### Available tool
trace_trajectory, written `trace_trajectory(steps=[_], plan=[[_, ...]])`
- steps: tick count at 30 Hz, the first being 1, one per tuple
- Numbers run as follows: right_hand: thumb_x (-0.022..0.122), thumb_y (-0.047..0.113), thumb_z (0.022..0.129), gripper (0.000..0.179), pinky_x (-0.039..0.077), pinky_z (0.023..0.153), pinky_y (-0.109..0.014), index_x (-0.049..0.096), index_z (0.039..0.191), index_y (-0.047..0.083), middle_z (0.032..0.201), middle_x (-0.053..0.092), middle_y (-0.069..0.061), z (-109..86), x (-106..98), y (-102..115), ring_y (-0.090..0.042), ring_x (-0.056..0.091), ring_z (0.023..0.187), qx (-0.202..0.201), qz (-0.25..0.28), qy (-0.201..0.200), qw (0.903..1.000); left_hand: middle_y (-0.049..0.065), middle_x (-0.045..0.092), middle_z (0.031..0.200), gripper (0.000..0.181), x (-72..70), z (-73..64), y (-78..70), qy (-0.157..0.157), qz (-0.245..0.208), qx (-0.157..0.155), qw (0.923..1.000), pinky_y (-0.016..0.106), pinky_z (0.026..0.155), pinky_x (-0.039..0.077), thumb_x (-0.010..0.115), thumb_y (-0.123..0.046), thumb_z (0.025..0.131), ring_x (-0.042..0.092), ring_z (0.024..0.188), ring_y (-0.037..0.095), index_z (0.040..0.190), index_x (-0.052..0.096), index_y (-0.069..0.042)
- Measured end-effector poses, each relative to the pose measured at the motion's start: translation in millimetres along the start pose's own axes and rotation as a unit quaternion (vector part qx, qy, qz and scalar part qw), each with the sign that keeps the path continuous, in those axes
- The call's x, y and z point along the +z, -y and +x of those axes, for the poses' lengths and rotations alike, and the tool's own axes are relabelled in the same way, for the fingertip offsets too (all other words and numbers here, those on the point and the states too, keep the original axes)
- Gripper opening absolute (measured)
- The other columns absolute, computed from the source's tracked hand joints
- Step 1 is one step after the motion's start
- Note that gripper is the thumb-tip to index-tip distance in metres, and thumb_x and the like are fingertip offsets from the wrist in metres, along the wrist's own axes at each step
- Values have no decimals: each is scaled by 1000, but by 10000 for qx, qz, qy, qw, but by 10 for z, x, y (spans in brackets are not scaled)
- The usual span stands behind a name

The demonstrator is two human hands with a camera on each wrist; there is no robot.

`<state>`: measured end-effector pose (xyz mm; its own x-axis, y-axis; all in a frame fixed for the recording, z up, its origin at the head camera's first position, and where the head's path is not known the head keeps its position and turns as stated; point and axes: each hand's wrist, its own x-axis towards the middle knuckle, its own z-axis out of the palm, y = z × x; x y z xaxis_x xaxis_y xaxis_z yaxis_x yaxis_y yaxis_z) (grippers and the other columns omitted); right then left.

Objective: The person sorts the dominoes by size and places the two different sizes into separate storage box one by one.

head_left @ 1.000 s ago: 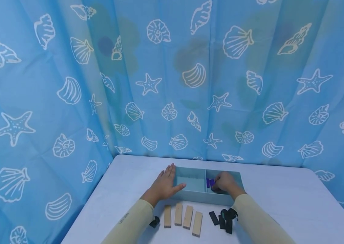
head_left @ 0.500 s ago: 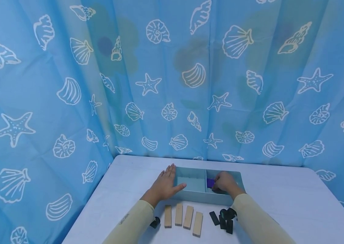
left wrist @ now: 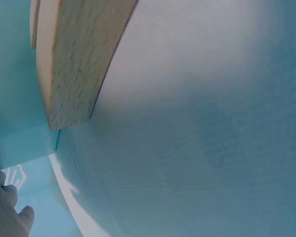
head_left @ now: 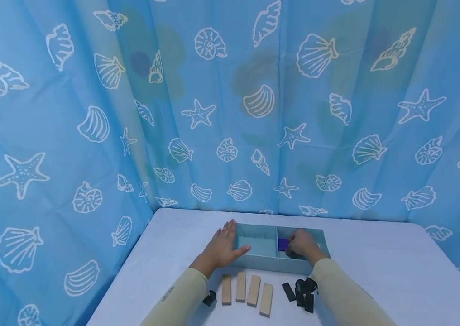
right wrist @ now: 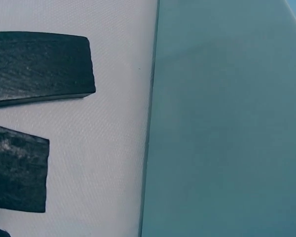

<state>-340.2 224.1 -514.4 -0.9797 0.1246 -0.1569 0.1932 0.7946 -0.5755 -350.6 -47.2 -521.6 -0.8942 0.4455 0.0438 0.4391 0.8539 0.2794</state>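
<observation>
A pale blue-green box (head_left: 272,263) with two compartments stands on the table. My left hand (head_left: 222,248) lies along its left end, fingers straight and thumb spread over the front wall. In the left wrist view that hand's fingertips (left wrist: 9,195) show at the lower left corner. My right hand (head_left: 302,243) reaches down into the right compartment with bent fingers. It pinches at a flat purple block (head_left: 282,244) beside the divider; the fingertips and part of the purple are hidden under the hand. The right wrist view shows only the box's outer wall (right wrist: 222,123).
Several pale wooden blocks (head_left: 253,290) lie in a row in front of the box, one wooden block (left wrist: 84,59) close in the left wrist view. Several black blocks (head_left: 289,291) lie near the right sleeve. A blue shell-print curtain (head_left: 230,136) hangs behind the white table (head_left: 385,271).
The purple pieces, seen with a gap between them a second ago, now show as one patch next to the divider. The right hand shifts very slightly; the left hand stays at the box's end.
</observation>
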Motion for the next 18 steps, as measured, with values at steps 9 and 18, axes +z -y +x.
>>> trace_trajectory(steps=[9, 18], plan=[[78, 3, 76, 16, 43, 56, -32, 64, 69, 7, 68, 57, -6, 8, -1, -87, -22, 52, 65, -108, 111, 96, 9998, 10, 9, 162, 98, -1, -37, -17, 41, 99, -30, 9999, 45, 116, 14, 36, -72, 92, 8, 147, 24, 156, 10, -3], [76, 3, 79, 35, 54, 79, -46, 65, 111, -7, 93, 66, -12, -7, -143, -120, -24, 64, 81, -166, 279, 209, 9993, 12, 12, 161, 96, -17, -1, 9, -48, 367, 129, 9992, 48, 115, 16, 35, -71, 93, 10, 147, 26, 155, 12, -2]])
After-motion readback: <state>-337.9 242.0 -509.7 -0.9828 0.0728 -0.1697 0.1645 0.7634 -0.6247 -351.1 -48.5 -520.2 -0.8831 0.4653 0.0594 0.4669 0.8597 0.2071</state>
